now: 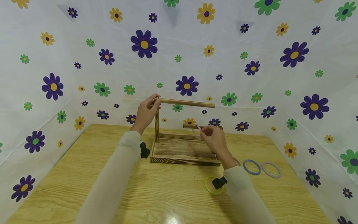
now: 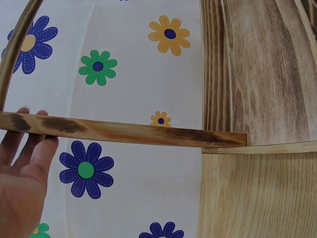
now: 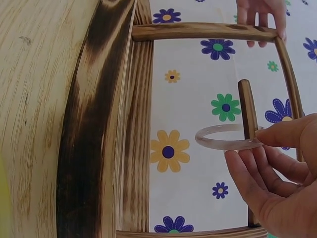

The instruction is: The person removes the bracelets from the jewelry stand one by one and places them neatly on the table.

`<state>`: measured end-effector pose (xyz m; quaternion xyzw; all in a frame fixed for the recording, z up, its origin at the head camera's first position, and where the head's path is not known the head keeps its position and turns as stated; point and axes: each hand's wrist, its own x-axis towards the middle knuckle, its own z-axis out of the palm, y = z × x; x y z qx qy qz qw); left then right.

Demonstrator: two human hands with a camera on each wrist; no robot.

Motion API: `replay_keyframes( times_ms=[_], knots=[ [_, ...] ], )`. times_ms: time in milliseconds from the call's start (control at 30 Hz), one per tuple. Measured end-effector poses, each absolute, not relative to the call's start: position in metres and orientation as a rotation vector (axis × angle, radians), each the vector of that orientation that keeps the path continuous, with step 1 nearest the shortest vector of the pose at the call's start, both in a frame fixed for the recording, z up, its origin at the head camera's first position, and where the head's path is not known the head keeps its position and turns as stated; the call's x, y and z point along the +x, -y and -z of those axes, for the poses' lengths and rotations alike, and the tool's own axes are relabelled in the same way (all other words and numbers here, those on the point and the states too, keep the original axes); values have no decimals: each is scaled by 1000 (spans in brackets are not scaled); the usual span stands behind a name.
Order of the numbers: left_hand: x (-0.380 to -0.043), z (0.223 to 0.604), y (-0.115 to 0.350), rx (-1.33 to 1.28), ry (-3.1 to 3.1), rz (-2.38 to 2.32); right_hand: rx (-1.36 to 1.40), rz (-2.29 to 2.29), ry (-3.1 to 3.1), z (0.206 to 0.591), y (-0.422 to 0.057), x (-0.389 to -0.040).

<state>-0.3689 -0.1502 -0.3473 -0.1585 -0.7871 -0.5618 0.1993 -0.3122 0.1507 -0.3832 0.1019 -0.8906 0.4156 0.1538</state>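
Note:
A wooden stand has a shallow tray base [image 1: 184, 161], an upright post [image 2: 124, 131], a long upper dowel [image 1: 184, 102] and a shorter lower dowel [image 1: 189, 126]. My left hand [image 1: 146, 112] grips the post's top at the left, where the upper dowel joins it. Between thumb and fingers, my right hand [image 1: 214, 137] pinches a translucent whitish bangle [image 3: 223, 145]. This bangle encircles the lower dowel near its free left end, as the right wrist view shows. The upper dowel carries no bangle.
To the stand's right, a blue bangle [image 1: 253, 174] and a pale pink bangle [image 1: 275, 177] lie flat on the wooden table [image 1: 70, 177]. A yellow bangle [image 1: 206, 186] lies in front, partly under the right wrist camera. Flowered cloth [image 1: 165, 71] surrounds the table.

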Motion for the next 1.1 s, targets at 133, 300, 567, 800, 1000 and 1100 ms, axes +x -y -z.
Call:
replay_keyframes(
  times_ms=[133,300,567,800,1000,1100],
  knots=[
    [-370,348,151,-449,2196,1571,310,-1188,2544,384,-147,-312],
    [-369,348,151,-433,2203,1581,326,-1199,2541,385,-144,-312],
    [-369,347,150,-448,2198,1558,335,-1249,2510,385,-136,-311],
    [-369,345,149,-464,2175,1598,355,-1261,2500,385,-132,-313],
    [-368,346,148,-457,2190,1579,384,-1295,2493,384,-128,-312],
    [-368,346,149,-451,2196,1573,388,-1294,2496,384,-126,-312]
  ],
)
